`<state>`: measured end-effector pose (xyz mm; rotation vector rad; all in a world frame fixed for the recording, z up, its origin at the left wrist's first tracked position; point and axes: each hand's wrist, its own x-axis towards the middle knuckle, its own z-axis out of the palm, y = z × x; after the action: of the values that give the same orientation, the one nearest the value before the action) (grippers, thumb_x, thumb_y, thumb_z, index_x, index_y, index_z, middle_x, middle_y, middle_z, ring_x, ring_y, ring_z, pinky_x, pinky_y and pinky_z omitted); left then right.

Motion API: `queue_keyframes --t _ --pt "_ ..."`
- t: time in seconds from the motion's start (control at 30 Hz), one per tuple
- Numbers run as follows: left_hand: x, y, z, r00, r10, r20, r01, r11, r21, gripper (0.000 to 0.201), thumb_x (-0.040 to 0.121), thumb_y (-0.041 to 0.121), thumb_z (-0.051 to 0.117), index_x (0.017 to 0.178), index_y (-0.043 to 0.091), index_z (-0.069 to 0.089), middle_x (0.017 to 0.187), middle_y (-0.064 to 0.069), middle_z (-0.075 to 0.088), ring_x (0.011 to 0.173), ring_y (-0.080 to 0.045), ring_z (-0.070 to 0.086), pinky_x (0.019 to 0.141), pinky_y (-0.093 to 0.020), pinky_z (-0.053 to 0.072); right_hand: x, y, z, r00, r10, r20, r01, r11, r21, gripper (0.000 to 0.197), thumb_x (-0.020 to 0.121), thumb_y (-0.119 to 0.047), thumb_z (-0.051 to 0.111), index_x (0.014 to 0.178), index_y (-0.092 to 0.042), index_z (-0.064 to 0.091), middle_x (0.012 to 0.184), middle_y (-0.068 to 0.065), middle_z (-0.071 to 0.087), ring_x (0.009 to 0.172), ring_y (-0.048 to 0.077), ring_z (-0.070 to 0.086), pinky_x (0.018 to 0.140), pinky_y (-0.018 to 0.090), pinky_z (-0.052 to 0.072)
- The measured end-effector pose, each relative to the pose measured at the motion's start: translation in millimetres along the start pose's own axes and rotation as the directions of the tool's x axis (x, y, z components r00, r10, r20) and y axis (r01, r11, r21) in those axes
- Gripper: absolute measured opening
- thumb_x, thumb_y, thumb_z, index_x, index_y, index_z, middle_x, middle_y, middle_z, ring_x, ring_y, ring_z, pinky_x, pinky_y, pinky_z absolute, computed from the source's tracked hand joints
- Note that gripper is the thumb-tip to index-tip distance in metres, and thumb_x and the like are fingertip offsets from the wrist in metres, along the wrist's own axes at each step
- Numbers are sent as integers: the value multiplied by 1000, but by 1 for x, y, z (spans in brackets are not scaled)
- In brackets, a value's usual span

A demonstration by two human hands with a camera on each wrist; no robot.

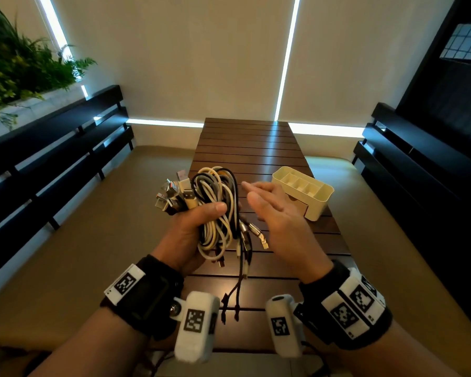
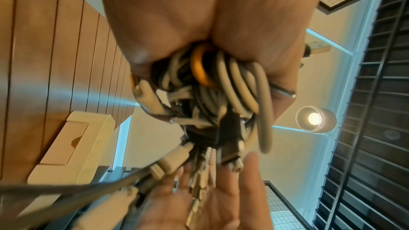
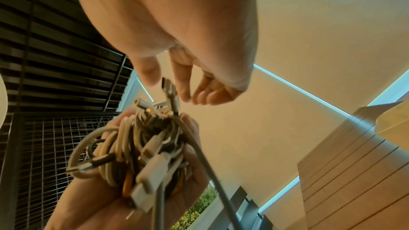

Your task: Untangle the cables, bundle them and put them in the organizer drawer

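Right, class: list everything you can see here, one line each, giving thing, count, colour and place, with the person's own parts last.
Cable bundle: one tangled bunch, white, grey, black and some orange, gripped in the left hand above the table.
Organizer: one, cream, on the table's right side, drawer closed.
Table: one, dark brown slats, centre.
Benches: two, black, either side.
Plants: green, upper left.
Lamp: one, lit, overhead.
Wrist cameras: two, white.
Left hand: grips the bundle.
Right hand: beside the bundle, holding nothing.

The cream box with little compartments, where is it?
In the head view the organizer sits on the wooden table, right side, just beyond the open right hand.
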<state>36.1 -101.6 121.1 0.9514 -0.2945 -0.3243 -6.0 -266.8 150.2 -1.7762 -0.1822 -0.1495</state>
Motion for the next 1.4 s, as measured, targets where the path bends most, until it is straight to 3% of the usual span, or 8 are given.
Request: queue_keyframes --t 0.13,0.37,0.6,0.73,0.87,1.03,1.23,1.4 --pt "3 3 -4 1000 8 18 -9 1000 8 68 62 27 88 117 -3 62 98 -19 69 86 -29 69 75 -40 59 -4 11 -1 993 -116 -28 115 993 -28 23 95 -17 64 116 -18 72 100 2 67 95 12 66 84 25 55" --pt "2 3 3 999 35 2 -35 998 46 71 63 21 83 123 -7 56 104 -20 68 92 -29 69 77 -38 59 2 12 -4 990 -141 -5 141 990 -5 18 90 -17 70 107 -10 72 97 3 73 92 18 70 81 30 58" --pt "0 9 -11 994 68 -90 -51 983 174 61 62 24 75 115 -3 61 97 -17 71 93 -35 69 84 -49 58 -9 21 -12 986 137 -91 -125 984 124 43 77 -56 63 107 -25 64 78 -13 63 65 0 57 57 16 45" --pt "1 6 -16 978 109 -176 -77 981 179 74 60 25 78 124 -6 59 103 -21 69 98 -37 67 78 -43 58 -15 18 -10 889 409 204 -453 851 266 58 85 -66 44 124 -23 50 76 6 70 55 16 58 47 23 42" --pt "1 -3 -6 980 123 -155 -101 985 143 73 58 24 81 121 -7 60 98 -21 72 89 -30 72 71 -37 58 -17 17 9 778 485 399 -612 729 306 55 94 -71 25 127 -33 46 111 23 72 85 36 73 51 30 54" --pt "-3 -10 2 992 90 -92 -82 992 92 97 46 39 96 121 -11 59 105 -25 70 94 -34 70 76 -41 58 -8 18 16 855 445 266 -518 710 477 52 104 -54 30 131 -18 57 112 21 72 86 34 71 61 36 58" --pt "-11 -15 5 989 112 -94 -106 992 63 101 52 36 94 129 -13 51 110 -23 70 102 -34 70 80 -39 58 -2 23 11 937 344 -65 -318 915 248 32 104 -29 47 136 -27 48 119 2 68 105 16 68 92 37 57" --pt "-15 -14 5 992 96 -87 -94 995 19 105 49 36 94 130 -14 50 108 -25 69 98 -34 71 77 -38 58 0 23 9 947 294 -130 -265 943 201 63 101 -31 56 154 -31 21 133 11 62 115 16 64 103 40 51"
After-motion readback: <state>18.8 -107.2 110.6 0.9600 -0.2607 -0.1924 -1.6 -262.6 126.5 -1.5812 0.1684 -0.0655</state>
